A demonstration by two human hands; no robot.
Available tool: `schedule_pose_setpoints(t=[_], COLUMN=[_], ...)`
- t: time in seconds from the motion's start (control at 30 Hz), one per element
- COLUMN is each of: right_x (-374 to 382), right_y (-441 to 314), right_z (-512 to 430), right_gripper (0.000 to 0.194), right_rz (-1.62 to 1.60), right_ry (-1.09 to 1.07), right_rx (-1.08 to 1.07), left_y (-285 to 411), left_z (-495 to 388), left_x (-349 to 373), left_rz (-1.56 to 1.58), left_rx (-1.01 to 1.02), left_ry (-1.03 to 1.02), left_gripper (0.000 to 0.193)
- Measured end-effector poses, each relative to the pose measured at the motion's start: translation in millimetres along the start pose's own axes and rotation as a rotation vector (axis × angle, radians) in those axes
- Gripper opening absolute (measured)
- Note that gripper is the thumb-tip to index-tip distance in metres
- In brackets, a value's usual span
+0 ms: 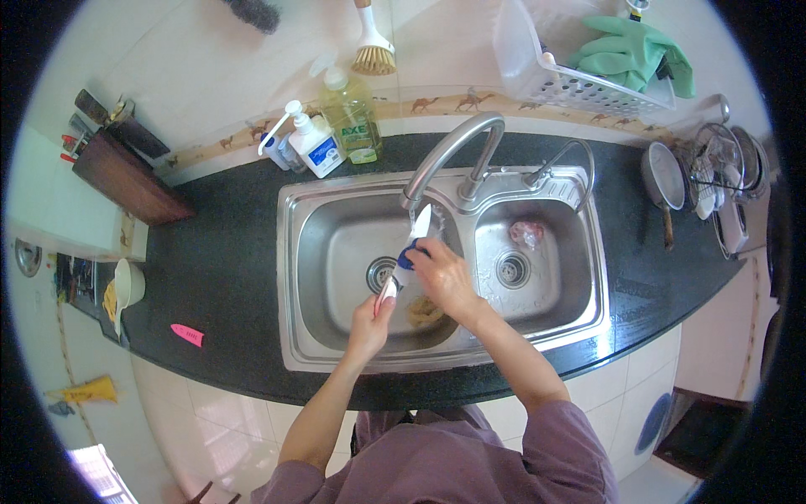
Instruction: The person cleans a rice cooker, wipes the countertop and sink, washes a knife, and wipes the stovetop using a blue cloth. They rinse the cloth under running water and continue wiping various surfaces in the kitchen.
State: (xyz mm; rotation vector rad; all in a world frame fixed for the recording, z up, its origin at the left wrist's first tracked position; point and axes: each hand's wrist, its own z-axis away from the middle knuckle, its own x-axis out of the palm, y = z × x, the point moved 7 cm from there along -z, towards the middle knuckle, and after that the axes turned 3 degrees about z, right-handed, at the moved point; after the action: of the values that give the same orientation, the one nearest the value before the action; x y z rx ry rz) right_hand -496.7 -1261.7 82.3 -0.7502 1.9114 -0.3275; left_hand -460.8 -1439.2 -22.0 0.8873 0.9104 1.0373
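My left hand grips the handle of a kitchen knife, its pale blade pointing up and away from me over the left sink basin. Pressed against the blade is a dark blue scrubbing sponge, pinched in the fingers of my right hand. Water runs from the curved steel faucet just above the knife. On the basin floor, below my right hand, lies a yellowish crumpled item, partly hidden. A pink knife sheath rests on the dark counter to the left.
The right basin holds a small bundle in clear plastic. Behind the sink stand a dish soap bottle and a white pump bottle. A knife block is at left, a small pan and dish rack at right.
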Motion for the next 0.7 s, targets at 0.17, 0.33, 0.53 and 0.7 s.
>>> schedule_pose_setpoints(t=[0.17,0.33,0.53,0.7], right_x=[6.3,-8.7,-47.1,-40.4], right_y=[25.4,72.4,85.6,75.3], right_z=[-9.7,-22.4,-10.2,-4.1], right_gripper=[0.026,0.021,0.018,0.020], right_rz=[0.031,0.051,-0.076,-0.164], right_ry=[0.078,0.160,0.341,0.248], right_rx=[0.023,0.224,0.386,0.328], left_y=[13.7,13.4,62.5,90.0], left_z=[14.1,26.4,29.1,13.4], left_x=[-4.4,-20.5,-32.6,-17.3], left_rz=[-0.022,-0.103,-0.595,-0.906], left_rx=[0.009,-0.002,0.577,0.658], left_ry=[-0.022,0.028,0.260,0.236], left_gripper=[0.032,0.025,0.024,0.033])
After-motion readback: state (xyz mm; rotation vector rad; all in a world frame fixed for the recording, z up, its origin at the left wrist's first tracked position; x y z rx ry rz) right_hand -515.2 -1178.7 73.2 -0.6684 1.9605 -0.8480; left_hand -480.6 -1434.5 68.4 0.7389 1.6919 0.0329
